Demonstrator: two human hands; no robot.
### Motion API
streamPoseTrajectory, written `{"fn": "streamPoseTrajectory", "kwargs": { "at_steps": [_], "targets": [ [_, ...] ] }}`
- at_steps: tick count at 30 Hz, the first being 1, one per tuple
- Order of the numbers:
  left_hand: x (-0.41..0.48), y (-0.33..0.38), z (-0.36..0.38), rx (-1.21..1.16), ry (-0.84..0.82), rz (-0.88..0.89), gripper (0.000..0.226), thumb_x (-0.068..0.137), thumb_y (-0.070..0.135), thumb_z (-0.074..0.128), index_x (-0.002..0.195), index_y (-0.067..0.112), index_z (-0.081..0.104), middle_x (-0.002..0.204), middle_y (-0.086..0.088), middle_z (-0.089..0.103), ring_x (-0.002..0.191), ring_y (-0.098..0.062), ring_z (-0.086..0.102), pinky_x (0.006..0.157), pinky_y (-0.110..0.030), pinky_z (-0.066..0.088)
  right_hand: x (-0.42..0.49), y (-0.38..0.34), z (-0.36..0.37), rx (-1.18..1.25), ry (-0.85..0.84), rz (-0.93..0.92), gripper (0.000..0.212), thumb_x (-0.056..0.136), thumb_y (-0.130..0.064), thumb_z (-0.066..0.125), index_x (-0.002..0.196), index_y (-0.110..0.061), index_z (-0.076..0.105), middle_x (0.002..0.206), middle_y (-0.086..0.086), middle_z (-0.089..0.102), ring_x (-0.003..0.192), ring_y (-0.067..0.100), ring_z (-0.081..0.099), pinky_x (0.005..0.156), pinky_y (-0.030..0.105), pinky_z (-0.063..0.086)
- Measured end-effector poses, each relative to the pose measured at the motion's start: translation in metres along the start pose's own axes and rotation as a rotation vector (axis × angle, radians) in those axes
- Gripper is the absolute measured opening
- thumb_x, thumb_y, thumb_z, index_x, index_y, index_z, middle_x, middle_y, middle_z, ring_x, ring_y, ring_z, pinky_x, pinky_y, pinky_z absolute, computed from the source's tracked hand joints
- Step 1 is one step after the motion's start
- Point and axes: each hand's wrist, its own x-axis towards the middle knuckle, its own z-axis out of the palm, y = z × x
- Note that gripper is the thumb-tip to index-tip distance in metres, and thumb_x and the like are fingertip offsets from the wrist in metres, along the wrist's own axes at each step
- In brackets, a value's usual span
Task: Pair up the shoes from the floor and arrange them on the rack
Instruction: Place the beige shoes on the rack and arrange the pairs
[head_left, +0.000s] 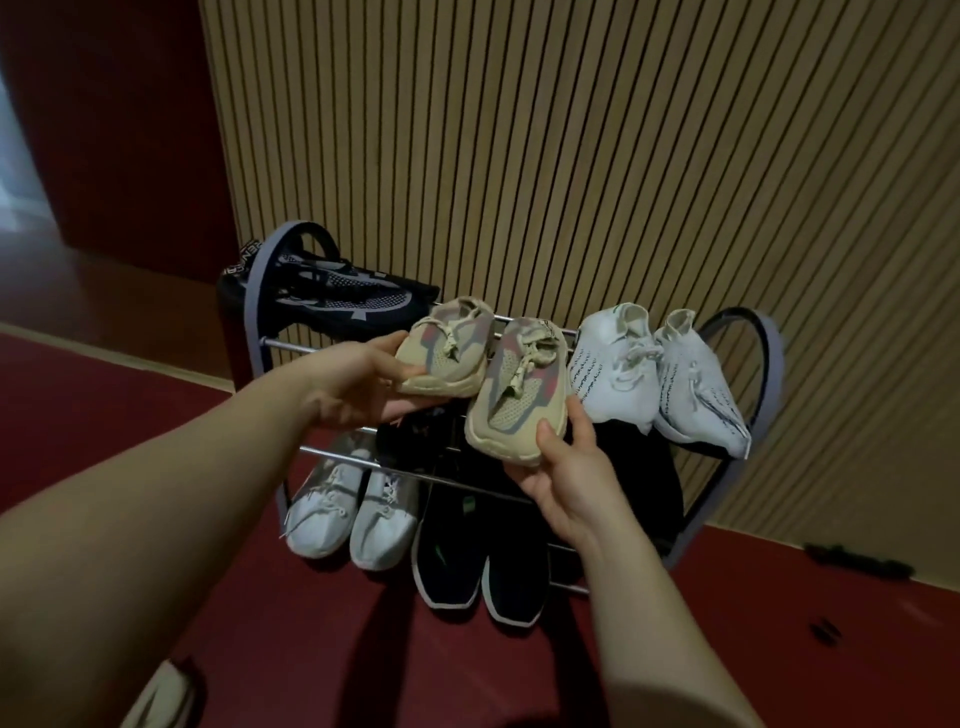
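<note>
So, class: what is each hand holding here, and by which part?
The left hand grips one beige sneaker by its toe end. The right hand grips the other beige sneaker, also at the toe, thumb on top.

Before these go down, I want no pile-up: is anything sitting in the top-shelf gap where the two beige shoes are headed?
Nothing visible does. The beige shoes, one in each hand, hover over the top rails between the black shoes on the left and the white pair on the right. The gap beneath looks bare, though the shoes hide part of it.
</note>
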Motion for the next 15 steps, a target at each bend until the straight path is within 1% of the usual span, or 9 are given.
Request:
{"fn": "streamPoseTrajectory", "kwargs": {
  "at_steps": [2, 4, 5, 7, 9, 12, 13, 15],
  "targets": [
    [0.001, 0.001, -0.008, 0.061, 0.060, 0.004, 0.071, 0.081, -0.011, 0.048, 0.142, 0.024, 0.041, 0.108, -0.013, 0.067, 0.080, -0.022, 0.072, 0.062, -0.032, 0.060, 0.004, 0.007, 0.005, 0.041, 0.040, -0.039, 0.055, 0.100, -0.005, 0.039, 0.144, -0.035, 0.028, 0.134, 0.004, 0.054, 0.109, 0.025, 0.060, 0.075, 0.040, 0.053],
    [0.002, 0.000, -0.013, 0.135, 0.137, 0.008, 0.071, 0.088, -0.011, 0.045, 0.147, 0.026, 0.029, 0.113, -0.013, 0.062, 0.069, -0.017, 0.071, 0.053, -0.028, 0.057, 0.009, 0.010, 0.011, 0.095, 0.082, -0.053, 0.054, 0.100, -0.006, 0.040, 0.145, -0.035, 0.028, 0.136, 0.005, 0.052, 0.113, 0.026, 0.058, 0.072, 0.039, 0.053],
    [0.002, -0.001, -0.015, 0.153, 0.163, 0.015, 0.070, 0.091, -0.010, 0.045, 0.149, 0.024, 0.027, 0.113, -0.013, 0.061, 0.065, -0.016, 0.071, 0.052, -0.026, 0.057, 0.011, 0.010, 0.014, 0.116, 0.098, -0.058, 0.054, 0.101, -0.008, 0.040, 0.145, -0.035, 0.027, 0.138, 0.005, 0.050, 0.114, 0.026, 0.057, 0.070, 0.038, 0.053],
    [0.005, -0.005, -0.016, 0.157, 0.178, 0.036, 0.067, 0.092, -0.008, 0.045, 0.149, 0.022, 0.026, 0.110, -0.011, 0.062, 0.062, -0.014, 0.070, 0.051, -0.025, 0.057, 0.017, 0.011, 0.021, 0.114, 0.117, -0.066, 0.054, 0.101, -0.011, 0.040, 0.147, -0.036, 0.025, 0.140, 0.004, 0.048, 0.115, 0.025, 0.056, 0.068, 0.035, 0.052],
    [0.007, -0.008, -0.014, 0.152, 0.171, 0.042, 0.067, 0.092, -0.008, 0.044, 0.148, 0.024, 0.026, 0.105, -0.011, 0.064, 0.063, -0.014, 0.070, 0.053, -0.025, 0.057, 0.022, 0.012, 0.024, 0.087, 0.134, -0.075, 0.054, 0.102, -0.014, 0.039, 0.147, -0.038, 0.022, 0.140, 0.002, 0.048, 0.113, 0.023, 0.056, 0.066, 0.033, 0.051],
    [0.009, -0.008, -0.014, 0.130, 0.171, 0.042, 0.066, 0.093, -0.009, 0.041, 0.148, 0.025, 0.028, 0.108, -0.012, 0.063, 0.064, -0.015, 0.070, 0.052, -0.026, 0.056, 0.021, 0.013, 0.023, 0.041, 0.144, -0.086, 0.052, 0.102, -0.023, 0.039, 0.147, -0.040, 0.020, 0.139, 0.001, 0.049, 0.111, 0.023, 0.058, 0.066, 0.030, 0.051],
    [0.010, -0.007, -0.015, 0.123, 0.170, 0.042, 0.065, 0.093, -0.009, 0.040, 0.148, 0.025, 0.028, 0.110, -0.012, 0.062, 0.064, -0.015, 0.070, 0.051, -0.026, 0.055, 0.017, 0.014, 0.021, -0.002, 0.138, -0.086, 0.053, 0.101, -0.025, 0.042, 0.147, -0.040, 0.020, 0.137, 0.001, 0.052, 0.109, 0.024, 0.060, 0.066, 0.029, 0.051],
    [0.012, -0.004, -0.015, 0.154, 0.168, 0.046, 0.065, 0.094, -0.008, 0.040, 0.148, 0.025, 0.027, 0.112, -0.011, 0.061, 0.065, -0.016, 0.069, 0.050, -0.025, 0.054, 0.009, 0.017, 0.018, -0.104, 0.093, -0.095, 0.063, 0.096, -0.025, 0.054, 0.147, -0.041, 0.019, 0.125, 0.001, 0.059, 0.099, 0.023, 0.066, 0.066, 0.027, 0.053]
  ]
}}
